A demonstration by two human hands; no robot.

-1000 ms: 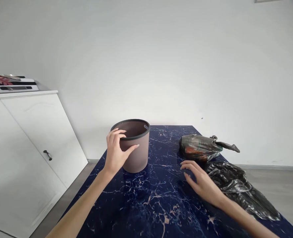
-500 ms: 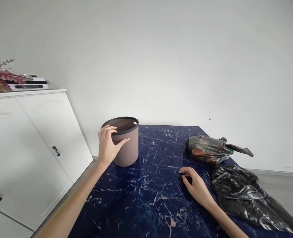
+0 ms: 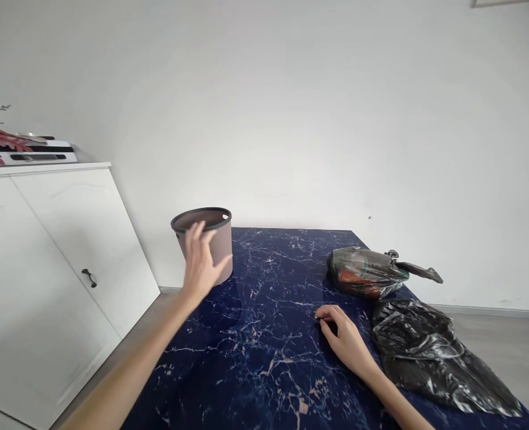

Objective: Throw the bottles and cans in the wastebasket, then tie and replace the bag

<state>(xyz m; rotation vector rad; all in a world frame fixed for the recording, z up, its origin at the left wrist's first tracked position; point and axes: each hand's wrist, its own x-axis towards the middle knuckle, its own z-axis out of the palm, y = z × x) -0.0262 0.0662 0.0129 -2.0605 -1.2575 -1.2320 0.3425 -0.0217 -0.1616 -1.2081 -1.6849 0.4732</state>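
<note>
The round taupe plastic-looking bin [image 3: 224, 242] is showing a smooth, matt side, while the dark-blue, marble-patterned tabletop [image 3: 255, 340] is gleaming smooth and glossy with faint reflections. The crumpled flat black plastic bag [image 3: 426, 352] is catching light along its glossy wrinkles, and the knotted, bulging, see-through dark plastic bag [image 3: 366, 272] is shining, its thin film creased. The white panelled cabinet [image 3: 67, 227] is looking smooth.

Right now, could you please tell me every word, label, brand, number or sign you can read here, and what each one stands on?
There is no readable text in view.
Tied bag: coloured patches show through the plastic, but no lettering can be made out.
Bin, loose black bag and cabinet: no writing visible.
</note>
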